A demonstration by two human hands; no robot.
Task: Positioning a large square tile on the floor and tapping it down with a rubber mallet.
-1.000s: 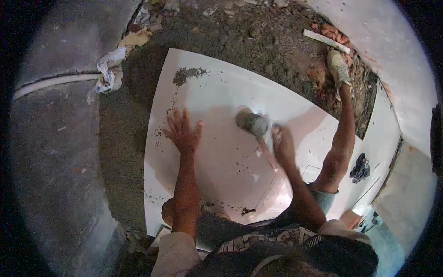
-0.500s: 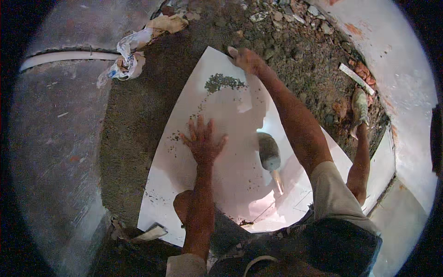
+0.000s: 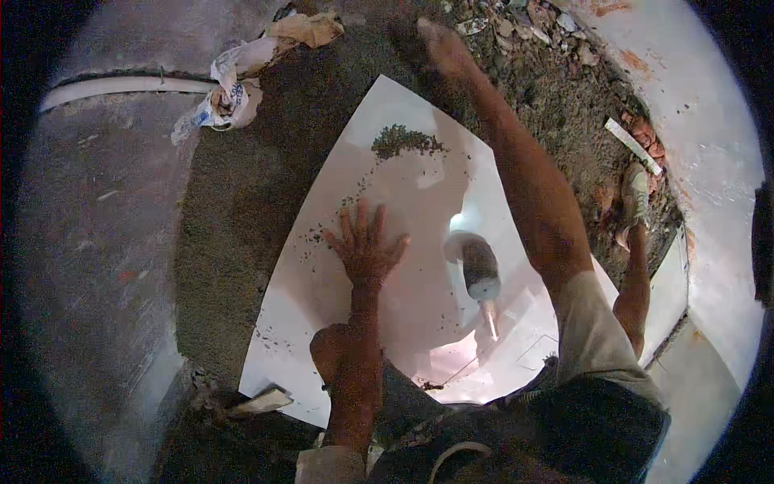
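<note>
A large glossy white tile (image 3: pixel 419 189) lies on the dark sandy bed in front of me. My left hand (image 3: pixel 367 246) rests on it, palm down with fingers spread. Farther out, past the tile's far corner, my right hand (image 3: pixel 447 50) reaches over the dark ground. Its fingers are dim and smeared, so I cannot make out whether it holds anything. On the tile lies a tool with a dark, rounded head and a light handle, which looks like a mallet (image 3: pixel 481 270). A patch of dark crumbs (image 3: pixel 407 141) is scattered near the far corner.
A crumpled plastic bag (image 3: pixel 230 101) sits at the far left beside a pale pipe (image 3: pixel 137 87). Rubble (image 3: pixel 556 28) lines the far right, near a white strip (image 3: pixel 633 147). My shoe (image 3: pixel 637 198) stands on the soil. A tile offcut (image 3: pixel 262 403) lies at near left.
My right hand has left the tile's far corner and moved farther away over the ground. My left hand stays flat on the tile. The whole view has shifted slightly.
</note>
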